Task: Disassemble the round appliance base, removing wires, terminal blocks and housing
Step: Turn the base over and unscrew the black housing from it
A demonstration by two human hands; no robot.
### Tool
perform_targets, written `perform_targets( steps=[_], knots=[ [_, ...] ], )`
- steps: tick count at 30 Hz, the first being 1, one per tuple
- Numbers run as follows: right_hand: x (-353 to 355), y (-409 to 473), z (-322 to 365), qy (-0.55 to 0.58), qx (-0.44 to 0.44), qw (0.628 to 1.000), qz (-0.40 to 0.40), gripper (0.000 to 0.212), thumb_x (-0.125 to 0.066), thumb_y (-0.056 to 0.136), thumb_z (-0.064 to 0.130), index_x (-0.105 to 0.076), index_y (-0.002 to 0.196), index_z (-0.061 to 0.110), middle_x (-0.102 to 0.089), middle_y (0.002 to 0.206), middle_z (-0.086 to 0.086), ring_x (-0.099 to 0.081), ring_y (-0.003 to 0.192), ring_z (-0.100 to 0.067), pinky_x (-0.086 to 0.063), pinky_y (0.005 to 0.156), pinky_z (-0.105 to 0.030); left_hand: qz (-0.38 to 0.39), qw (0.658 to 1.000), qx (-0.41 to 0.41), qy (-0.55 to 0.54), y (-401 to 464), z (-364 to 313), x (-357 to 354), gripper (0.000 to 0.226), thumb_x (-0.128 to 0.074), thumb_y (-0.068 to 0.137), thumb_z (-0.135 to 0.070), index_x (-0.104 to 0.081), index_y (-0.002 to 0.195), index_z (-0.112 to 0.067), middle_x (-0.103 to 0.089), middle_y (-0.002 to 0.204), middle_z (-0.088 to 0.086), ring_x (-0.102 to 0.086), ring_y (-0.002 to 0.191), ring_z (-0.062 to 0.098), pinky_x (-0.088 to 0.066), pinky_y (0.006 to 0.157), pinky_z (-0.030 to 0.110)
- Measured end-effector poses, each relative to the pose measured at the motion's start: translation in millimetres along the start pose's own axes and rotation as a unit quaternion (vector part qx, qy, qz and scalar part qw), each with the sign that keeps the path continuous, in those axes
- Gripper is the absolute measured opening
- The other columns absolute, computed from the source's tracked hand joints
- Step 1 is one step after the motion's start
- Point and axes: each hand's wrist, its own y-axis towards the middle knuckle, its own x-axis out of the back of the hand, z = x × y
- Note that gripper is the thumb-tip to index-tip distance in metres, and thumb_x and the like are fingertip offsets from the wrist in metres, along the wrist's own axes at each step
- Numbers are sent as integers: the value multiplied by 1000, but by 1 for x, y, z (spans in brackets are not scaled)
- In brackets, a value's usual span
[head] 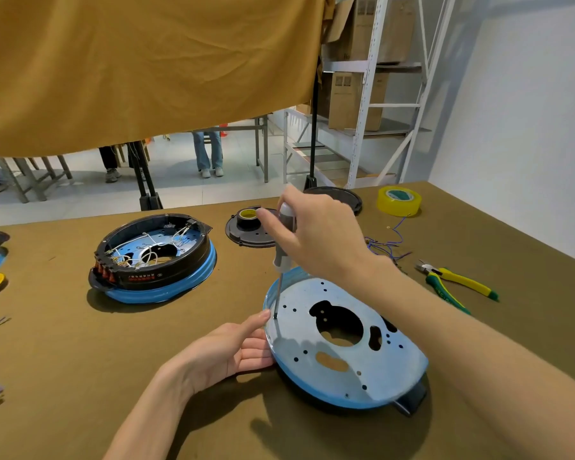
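Head view: the right hand point(316, 234) wraps a screwdriver point(284, 247), tip down on the round base point(342, 356) just beneath it; the left hand point(236, 350), fingers spread, steadies its rim. The base looks stiff, light and slick; best held by the rim

Bright even overhead light flooding scene; soft shadows pooling under blue base plate point(346, 340) and both forearms on olive tablecloth point(63, 343). Wide-angle distortion bending frame edges. Focus holding sharp; no glare showing.
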Motion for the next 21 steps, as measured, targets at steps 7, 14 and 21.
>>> perform_targets(
  steps=[7,14,21],
  knots=[
    [41,28,-3,65,-18,954,292,21,-60,96,35,-58,109,19,-68,88,1,-63,72,-14,-53,60,-32,-30,999,-2,-19,0,1,-5,90,-86,57,-59,-66,124,-2,-76,116,19,-75,108,28,-64,81,31],
    [38,25,10,-125,51,960,245,46,-46,98,64,-51,97,18,-53,72,1,-51,61,-15,-33,48,-30,-38,999,-4,-33,-2,1,-6,90,-85,60,-58,-65,125,1,-76,116,21,-75,108,30,-64,81,33],
    [50,39,12,23,17,917,397,35,-72,85,39,-49,109,28,-55,91,9,-56,79,-11,-40,57,-29,-28,999,-4,-34,-4,-1,-7,87,-83,63,-57,-64,125,2,-75,117,21,-74,110,30,-64,84,34]
  ],
)
